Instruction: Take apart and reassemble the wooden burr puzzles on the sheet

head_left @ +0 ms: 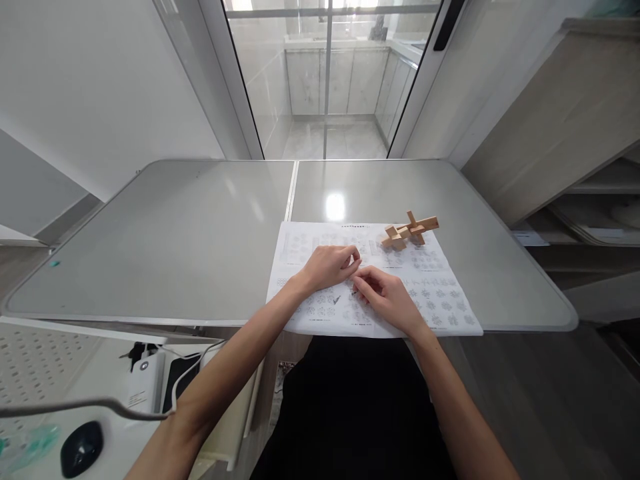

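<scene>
Both hands rest over a white printed sheet (453,313) covered with small diagrams, lying at the table's near edge. My left hand (333,265) is curled on the sheet, its fingers bent together toward the right. Just beside it, my right hand (383,291) has thumb and fingers drawn together near the sheet's middle. Whatever either hand may hold is hidden or too small to make out. On the sheet's upper right corner sit interlocking wooden puzzle pieces (410,232), apart from both hands.
The grey folding table (200,247) has a seam down its middle. At lower left, a white surface bears a black mouse (82,448), a white power bank (146,383) and a cable (100,404). Shelving (590,193) stands on the right, a glass door (325,87) beyond.
</scene>
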{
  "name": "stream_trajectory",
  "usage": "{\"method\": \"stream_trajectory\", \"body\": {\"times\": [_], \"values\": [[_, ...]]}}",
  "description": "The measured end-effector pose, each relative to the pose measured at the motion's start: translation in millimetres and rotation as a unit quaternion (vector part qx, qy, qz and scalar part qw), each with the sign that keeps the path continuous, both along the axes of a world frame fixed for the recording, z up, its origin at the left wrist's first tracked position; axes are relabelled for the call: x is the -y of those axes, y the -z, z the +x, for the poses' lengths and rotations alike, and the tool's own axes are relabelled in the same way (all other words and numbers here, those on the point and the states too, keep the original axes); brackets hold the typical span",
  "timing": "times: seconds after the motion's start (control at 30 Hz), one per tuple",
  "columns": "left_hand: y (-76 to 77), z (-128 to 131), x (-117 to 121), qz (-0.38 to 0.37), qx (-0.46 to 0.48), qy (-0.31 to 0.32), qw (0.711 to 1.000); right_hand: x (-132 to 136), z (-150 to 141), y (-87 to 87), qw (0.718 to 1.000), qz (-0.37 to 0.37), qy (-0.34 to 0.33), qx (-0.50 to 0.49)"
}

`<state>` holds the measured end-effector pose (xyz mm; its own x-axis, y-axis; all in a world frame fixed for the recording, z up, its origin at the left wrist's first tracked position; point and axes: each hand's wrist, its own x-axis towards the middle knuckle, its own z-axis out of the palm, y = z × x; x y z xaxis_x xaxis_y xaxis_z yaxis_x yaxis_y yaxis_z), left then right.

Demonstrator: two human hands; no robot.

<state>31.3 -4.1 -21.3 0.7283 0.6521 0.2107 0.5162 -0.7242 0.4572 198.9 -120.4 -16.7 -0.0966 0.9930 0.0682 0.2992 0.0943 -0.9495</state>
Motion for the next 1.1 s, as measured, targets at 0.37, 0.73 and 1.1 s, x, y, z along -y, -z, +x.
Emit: {"method": "stream_trajectory", "body": {"times": [0.37, 0.73, 1.1], "values": [[0.8, -0.1, -0.2, 0.006, 0.003, 0.001, 1.000, -0.5, -0.5, -0.9, 1.000, 0.004, 0.003, -0.002], [1.4, 0.2, -0.2, 0.008, 0.002, -0.001, 1.000, -1.0, 0.3, 2.0, 1.000, 0.004, 0.006, 0.004], [3.3, -0.3, -1.4, 0.006, 0.008, 0.002, 1.000, -0.6, 0.0, 0.5, 1.000, 0.006, 0.000, 0.007]]}}
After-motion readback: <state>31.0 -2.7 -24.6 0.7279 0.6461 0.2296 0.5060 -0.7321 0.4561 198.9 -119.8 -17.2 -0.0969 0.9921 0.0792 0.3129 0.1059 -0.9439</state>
